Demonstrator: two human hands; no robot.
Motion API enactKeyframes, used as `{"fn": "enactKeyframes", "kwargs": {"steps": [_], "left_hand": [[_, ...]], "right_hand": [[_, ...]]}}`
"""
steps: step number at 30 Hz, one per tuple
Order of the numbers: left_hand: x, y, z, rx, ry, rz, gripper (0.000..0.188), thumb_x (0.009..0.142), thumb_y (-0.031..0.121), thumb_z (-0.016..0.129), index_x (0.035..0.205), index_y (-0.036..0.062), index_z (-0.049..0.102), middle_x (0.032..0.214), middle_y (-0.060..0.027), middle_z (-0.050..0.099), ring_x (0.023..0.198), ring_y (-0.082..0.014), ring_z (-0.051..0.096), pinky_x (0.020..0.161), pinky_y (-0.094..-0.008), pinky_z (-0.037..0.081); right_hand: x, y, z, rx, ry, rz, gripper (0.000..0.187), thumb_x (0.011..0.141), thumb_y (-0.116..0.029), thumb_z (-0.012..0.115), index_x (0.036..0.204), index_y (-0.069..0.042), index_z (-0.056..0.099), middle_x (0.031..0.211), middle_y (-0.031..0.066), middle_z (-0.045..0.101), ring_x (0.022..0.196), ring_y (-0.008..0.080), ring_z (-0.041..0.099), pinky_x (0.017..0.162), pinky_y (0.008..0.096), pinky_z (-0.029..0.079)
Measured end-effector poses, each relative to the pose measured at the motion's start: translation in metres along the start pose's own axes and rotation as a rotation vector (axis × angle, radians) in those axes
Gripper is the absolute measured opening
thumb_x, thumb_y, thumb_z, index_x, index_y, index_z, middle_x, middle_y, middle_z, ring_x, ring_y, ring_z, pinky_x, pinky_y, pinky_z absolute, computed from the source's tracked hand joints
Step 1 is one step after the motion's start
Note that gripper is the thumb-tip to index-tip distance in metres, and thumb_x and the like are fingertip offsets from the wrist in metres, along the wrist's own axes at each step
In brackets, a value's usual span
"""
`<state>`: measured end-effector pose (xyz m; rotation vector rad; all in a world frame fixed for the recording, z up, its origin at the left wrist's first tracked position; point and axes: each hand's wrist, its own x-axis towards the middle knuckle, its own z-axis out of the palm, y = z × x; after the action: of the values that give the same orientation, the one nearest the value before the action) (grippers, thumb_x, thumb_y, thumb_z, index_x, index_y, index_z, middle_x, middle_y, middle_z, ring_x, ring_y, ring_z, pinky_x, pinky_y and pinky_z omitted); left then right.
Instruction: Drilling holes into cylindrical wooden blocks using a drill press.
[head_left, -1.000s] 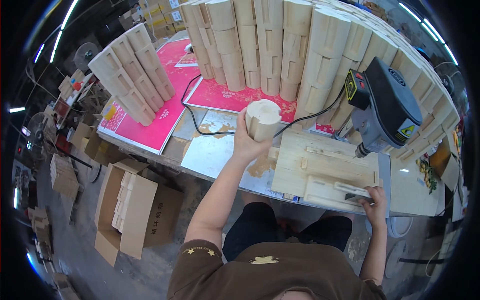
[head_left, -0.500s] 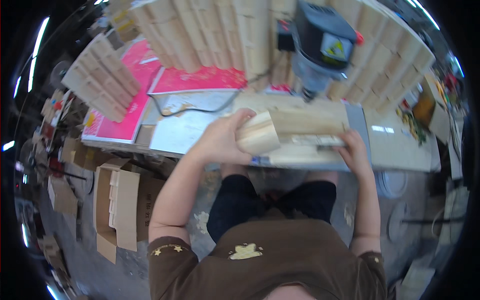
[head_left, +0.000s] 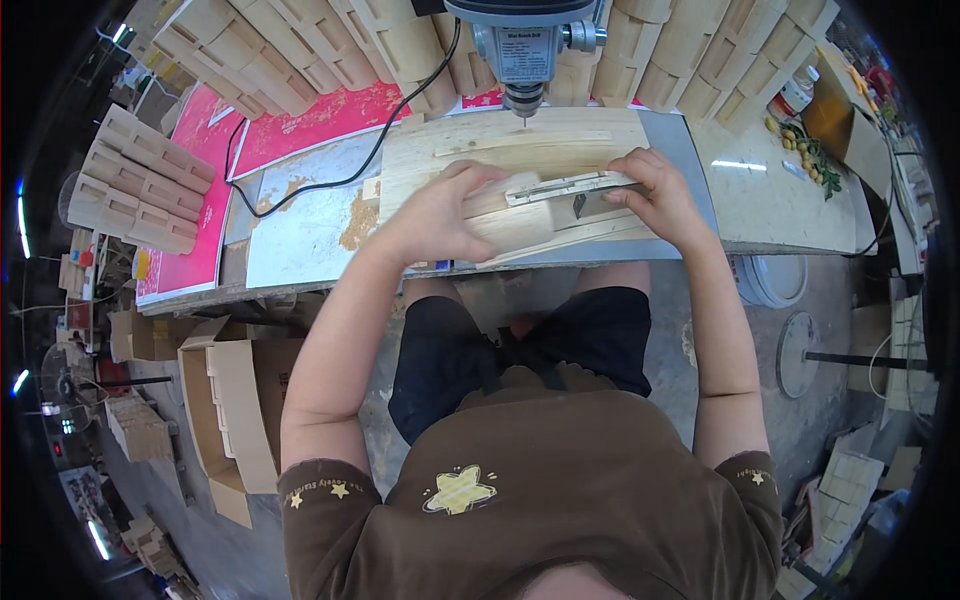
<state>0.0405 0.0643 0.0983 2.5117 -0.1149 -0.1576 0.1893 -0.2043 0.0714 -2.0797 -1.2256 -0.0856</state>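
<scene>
My left hand (head_left: 440,215) is wrapped round a pale, rounded wooden block (head_left: 525,230) just above the bench board. Pinched in my right hand (head_left: 655,195) is the end of a narrow flat strip (head_left: 565,187), pale with a metal-looking edge. The strip's other end lies along the top of the block, seemingly touching it. A small dark tab (head_left: 579,205) hangs below the strip; I cannot tell what it belongs to. Both hands are in front of a bench drill (head_left: 525,60), and its thin bit (head_left: 524,122) points down, apart from them.
Behind the drill stand rows of wooden pieces (head_left: 330,50); a smaller stack (head_left: 140,185) is at the left. A black cable (head_left: 365,165) crosses the bench. A bottle (head_left: 797,90) stands at the far right. An open cardboard box (head_left: 265,400) is on the floor at lower left.
My view has shifted, so the bench sits higher in the picture. The strip has been raised and tilted, its far end now over the block. My right hand has come nearer my left.
</scene>
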Motion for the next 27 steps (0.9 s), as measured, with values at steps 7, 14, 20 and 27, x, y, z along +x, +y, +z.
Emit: {"fn": "enactKeyframes", "kwargs": {"steps": [7, 14, 20, 27], "left_hand": [[0.005, -0.005, 0.097, -0.705, 0.643, 0.047, 0.086, 0.059, 0.009, 0.082, 0.131, 0.004, 0.035, 0.128, -0.0131, 0.043, 0.117, -0.0272, 0.047, 0.097, -0.0378, 0.043], [0.013, -0.01, 0.109, -0.102, 0.805, 0.033, 0.084, 0.055, 0.014, 0.082, 0.129, 0.0019, 0.043, 0.111, -0.019, 0.054, 0.103, -0.0363, 0.051, 0.088, -0.0427, 0.04], [0.033, -0.04, 0.087, -0.132, 0.721, -0.117, 0.078, 0.056, 0.025, 0.082, 0.125, 0.008, 0.051, 0.112, -0.0116, 0.057, 0.106, -0.0283, 0.052, 0.093, -0.0426, 0.032], [0.025, -0.063, 0.077, -0.039, 0.748, -0.11, 0.062, 0.058, 0.023, 0.081, 0.114, 0.0094, 0.06, 0.104, -0.0069, 0.062, 0.104, -0.025, 0.054, 0.092, -0.0403, 0.032]], "right_hand": [[-0.021, 0.013, 0.029, -0.065, 0.41, 0.042, 0.05, 0.062, -0.013, 0.079, 0.108, -0.009, 0.058, 0.098, 0.0123, 0.057, 0.098, 0.0341, 0.049, 0.081, 0.0417, 0.042], [-0.016, 0.021, 0.039, -0.209, 0.36, 0.24, 0.062, 0.061, -0.018, 0.08, 0.116, -0.01, 0.053, 0.105, 0.0137, 0.055, 0.099, 0.0344, 0.048, 0.085, 0.0417, 0.042], [0.02, 0.016, 0.048, -0.414, 0.389, 0.359, 0.063, 0.063, -0.025, 0.08, 0.119, -0.012, 0.054, 0.109, 0.0157, 0.055, 0.099, 0.0348, 0.048, 0.084, 0.0418, 0.042], [0.032, 0.005, 0.064, -0.158, 0.362, 0.339, 0.068, 0.063, -0.02, 0.081, 0.123, -0.013, 0.052, 0.108, 0.0184, 0.053, 0.099, 0.0359, 0.051, 0.086, 0.0418, 0.043]]}}
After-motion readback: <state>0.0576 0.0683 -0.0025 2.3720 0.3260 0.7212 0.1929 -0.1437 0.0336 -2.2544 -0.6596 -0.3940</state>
